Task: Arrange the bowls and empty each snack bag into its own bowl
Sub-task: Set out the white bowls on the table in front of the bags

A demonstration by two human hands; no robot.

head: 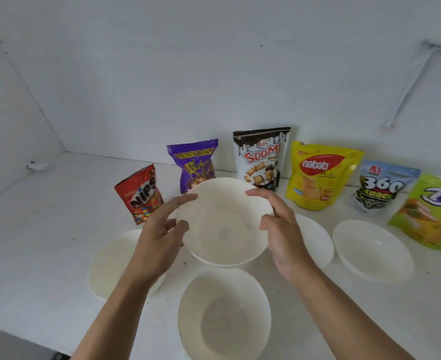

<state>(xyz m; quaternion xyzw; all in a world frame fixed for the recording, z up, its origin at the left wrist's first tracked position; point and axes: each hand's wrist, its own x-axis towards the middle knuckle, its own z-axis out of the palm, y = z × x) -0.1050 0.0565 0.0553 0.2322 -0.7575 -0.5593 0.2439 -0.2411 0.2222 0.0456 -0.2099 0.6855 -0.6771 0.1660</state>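
Note:
Both hands hold a white bowl (pixel 222 224) up above the white table, tilted toward me. My left hand (pixel 159 240) grips its left rim and my right hand (pixel 284 229) grips its right rim. Another white bowl (pixel 224 318) sits near the front edge. A bowl (pixel 110 263) lies at the left, partly behind my left arm. One bowl (pixel 318 240) shows behind my right hand and another (pixel 372 250) stands further right. Along the wall stand several snack bags: red Nips (pixel 140 193), purple wafer (pixel 193 162), Soomi (pixel 261 157), yellow Nabati (pixel 318 175), a 360 bag (pixel 380 188) and a green bag (pixel 432 211).
The white table (pixel 45 229) sits in a corner, with walls at the left and behind. Its front edge runs along the lower left. A white bracket (pixel 409 84) hangs on the wall at the upper right.

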